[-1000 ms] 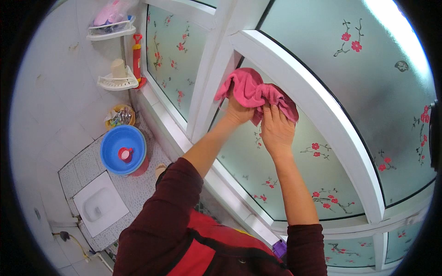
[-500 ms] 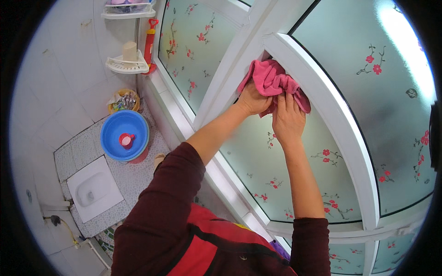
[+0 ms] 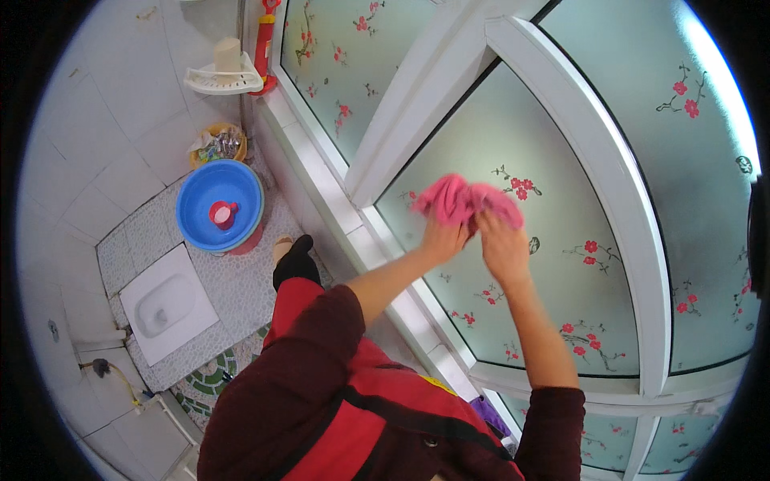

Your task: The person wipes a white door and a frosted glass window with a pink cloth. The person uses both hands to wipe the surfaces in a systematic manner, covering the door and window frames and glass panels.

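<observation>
A pink cloth (image 3: 464, 200) is bunched against the frosted glass pane (image 3: 561, 297) with red flower prints. My left hand (image 3: 443, 237) grips its lower left part and my right hand (image 3: 502, 245) grips its lower right part, side by side. Both forearms reach up from the lower middle, sleeves dark red. The white window frame (image 3: 577, 136) arcs just right of and above the cloth.
A blue basin (image 3: 220, 207) with a red scoop stands on the floor at left. Beside it lie a white squat toilet pan (image 3: 167, 303) and a yellow basket (image 3: 218, 144). A white corner shelf (image 3: 223, 78) hangs on the tiled wall. A white sill (image 3: 353, 232) runs diagonally.
Both hands and the pink cloth have come down off the white frame bar onto the glass pane below it. The view has shifted, with the basin now higher in the picture.
</observation>
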Motion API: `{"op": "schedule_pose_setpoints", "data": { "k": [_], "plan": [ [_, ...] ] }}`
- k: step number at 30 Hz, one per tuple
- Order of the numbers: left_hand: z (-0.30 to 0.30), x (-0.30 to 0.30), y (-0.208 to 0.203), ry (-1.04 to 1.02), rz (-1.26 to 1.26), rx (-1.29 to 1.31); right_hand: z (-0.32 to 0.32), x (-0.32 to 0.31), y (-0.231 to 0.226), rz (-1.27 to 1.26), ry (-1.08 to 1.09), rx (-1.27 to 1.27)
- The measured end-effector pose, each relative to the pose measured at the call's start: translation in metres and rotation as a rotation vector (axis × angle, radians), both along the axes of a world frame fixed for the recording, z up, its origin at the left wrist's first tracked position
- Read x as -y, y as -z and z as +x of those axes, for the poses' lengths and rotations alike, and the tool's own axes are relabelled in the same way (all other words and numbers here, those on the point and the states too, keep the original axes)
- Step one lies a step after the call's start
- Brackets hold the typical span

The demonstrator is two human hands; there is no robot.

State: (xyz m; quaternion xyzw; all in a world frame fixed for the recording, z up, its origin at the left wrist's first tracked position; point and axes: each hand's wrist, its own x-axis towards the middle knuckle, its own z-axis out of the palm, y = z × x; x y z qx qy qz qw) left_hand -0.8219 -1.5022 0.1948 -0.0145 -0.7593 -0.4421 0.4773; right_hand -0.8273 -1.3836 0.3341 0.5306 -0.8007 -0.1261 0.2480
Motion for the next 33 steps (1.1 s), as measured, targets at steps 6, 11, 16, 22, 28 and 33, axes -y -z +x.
{"op": "schedule_pose_setpoints", "data": {
  "k": [6, 11, 16, 22, 28, 33],
  "plan": [
    [-0.046, 0.073, -0.111, -0.062, -0.019, -0.184, -0.022, 0.08, -0.069, -0.291, 0.042, -0.309],
    [-0.059, 0.065, -0.045, -0.173, 0.079, -0.084, -0.027, 0.093, -0.026, -0.192, 0.039, -0.148],
    [-0.036, 0.056, 0.052, -0.14, 0.144, 0.077, -0.026, 0.074, 0.071, 0.039, 0.046, 0.022],
    [-0.016, 0.037, 0.152, -0.226, 0.245, 0.228, -0.022, 0.083, 0.149, 0.309, -0.007, -0.024],
    [-0.032, 0.013, 0.23, -0.215, 0.634, 0.269, -0.028, 0.07, 0.217, 0.31, -0.041, 0.101],
    [-0.003, -0.04, 0.189, -0.028, 0.796, 0.335, -0.007, 0.02, 0.199, 0.103, -0.002, 0.295]
  ]
}}
